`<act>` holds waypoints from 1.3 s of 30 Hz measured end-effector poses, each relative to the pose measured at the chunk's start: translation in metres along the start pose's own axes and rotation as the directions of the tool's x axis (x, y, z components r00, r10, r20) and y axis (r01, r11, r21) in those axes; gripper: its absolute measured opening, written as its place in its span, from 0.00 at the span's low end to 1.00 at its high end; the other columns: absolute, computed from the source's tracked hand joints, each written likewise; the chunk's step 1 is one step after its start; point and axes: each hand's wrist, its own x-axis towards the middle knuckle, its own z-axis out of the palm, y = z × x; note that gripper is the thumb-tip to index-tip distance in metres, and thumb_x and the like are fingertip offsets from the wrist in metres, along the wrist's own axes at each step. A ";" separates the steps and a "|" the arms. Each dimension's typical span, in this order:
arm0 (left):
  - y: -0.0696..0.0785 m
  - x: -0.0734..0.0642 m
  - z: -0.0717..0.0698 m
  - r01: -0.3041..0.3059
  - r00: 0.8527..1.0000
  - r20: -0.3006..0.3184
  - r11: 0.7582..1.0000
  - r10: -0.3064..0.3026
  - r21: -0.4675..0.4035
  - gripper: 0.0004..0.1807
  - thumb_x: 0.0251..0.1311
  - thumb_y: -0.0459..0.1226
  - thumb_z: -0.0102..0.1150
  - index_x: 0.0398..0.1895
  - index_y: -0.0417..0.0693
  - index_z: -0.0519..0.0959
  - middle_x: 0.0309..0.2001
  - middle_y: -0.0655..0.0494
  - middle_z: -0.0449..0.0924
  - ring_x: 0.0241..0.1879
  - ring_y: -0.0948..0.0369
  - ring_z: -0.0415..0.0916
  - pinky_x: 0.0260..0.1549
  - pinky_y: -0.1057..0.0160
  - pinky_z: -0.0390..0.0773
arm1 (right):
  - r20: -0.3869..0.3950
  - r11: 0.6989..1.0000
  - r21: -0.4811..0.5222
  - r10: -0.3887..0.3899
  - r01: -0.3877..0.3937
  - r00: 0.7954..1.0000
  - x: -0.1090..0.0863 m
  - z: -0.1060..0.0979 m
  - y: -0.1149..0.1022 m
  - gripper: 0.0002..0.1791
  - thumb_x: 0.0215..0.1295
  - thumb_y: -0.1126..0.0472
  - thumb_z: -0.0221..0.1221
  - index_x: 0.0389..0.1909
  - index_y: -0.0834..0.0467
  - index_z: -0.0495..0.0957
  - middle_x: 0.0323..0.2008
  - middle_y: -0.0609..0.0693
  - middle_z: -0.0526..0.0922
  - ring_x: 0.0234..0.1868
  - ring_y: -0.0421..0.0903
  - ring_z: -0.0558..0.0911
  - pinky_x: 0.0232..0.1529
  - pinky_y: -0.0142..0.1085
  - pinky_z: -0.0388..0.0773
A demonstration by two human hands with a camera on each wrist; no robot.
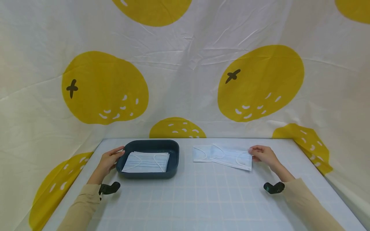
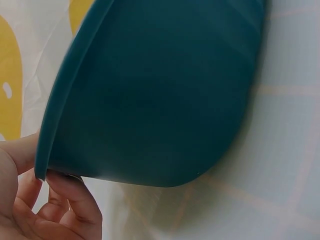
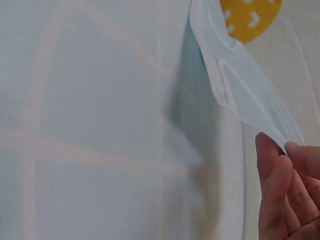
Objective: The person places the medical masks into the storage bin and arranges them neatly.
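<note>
My left hand [image 1: 107, 161] grips the left rim of a dark teal plastic tray [image 1: 153, 146], its fingers tucked under the rim in the left wrist view. Inside the tray lies a stack of light blue pleated face masks [image 1: 146, 163] with white ear loops. To the right, my right hand [image 1: 264, 156] pinches the right edge of a face mask [image 1: 231, 158] between thumb and fingers. That edge is lifted off the table in the right wrist view. Another face mask [image 1: 199, 155] lies flat on the table, partly covered by the held one.
A pale table [image 1: 185, 202] with a faint grid pattern carries everything. Behind it and at the sides hangs a white curtain [image 1: 185, 86] with yellow fruit prints. Each wrist wears a small black camera [image 1: 274, 188].
</note>
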 end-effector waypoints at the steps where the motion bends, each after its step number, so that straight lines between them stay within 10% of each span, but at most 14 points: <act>1: 0.000 0.000 0.000 0.002 1.000 0.000 1.000 -0.002 0.002 0.35 0.66 0.52 0.53 0.73 0.49 0.59 0.72 0.39 0.58 0.59 0.50 0.67 0.46 0.62 0.74 | -0.007 1.000 0.003 0.003 -0.003 1.000 -0.001 0.001 0.001 0.27 0.70 0.50 0.54 0.57 0.70 0.72 0.45 0.63 0.83 0.34 0.45 0.82 0.37 0.32 0.83; 21: 0.000 0.000 0.001 0.009 1.000 0.000 1.000 -0.009 -0.012 0.35 0.67 0.52 0.52 0.73 0.50 0.58 0.73 0.39 0.56 0.63 0.47 0.64 0.59 0.49 0.71 | -0.115 0.987 0.155 0.049 -0.031 0.992 -0.021 0.000 -0.004 0.31 0.68 0.49 0.57 0.60 0.70 0.70 0.30 0.38 0.84 0.29 0.38 0.80 0.32 0.25 0.80; 39: -0.003 0.004 -0.001 -0.001 1.000 -0.003 1.000 0.001 -0.014 0.35 0.67 0.52 0.52 0.73 0.50 0.59 0.73 0.41 0.56 0.61 0.48 0.65 0.56 0.53 0.73 | -0.086 0.981 0.193 0.033 -0.016 0.996 -0.028 0.005 -0.022 0.33 0.66 0.46 0.58 0.61 0.68 0.70 0.35 0.39 0.84 0.31 0.38 0.80 0.35 0.24 0.80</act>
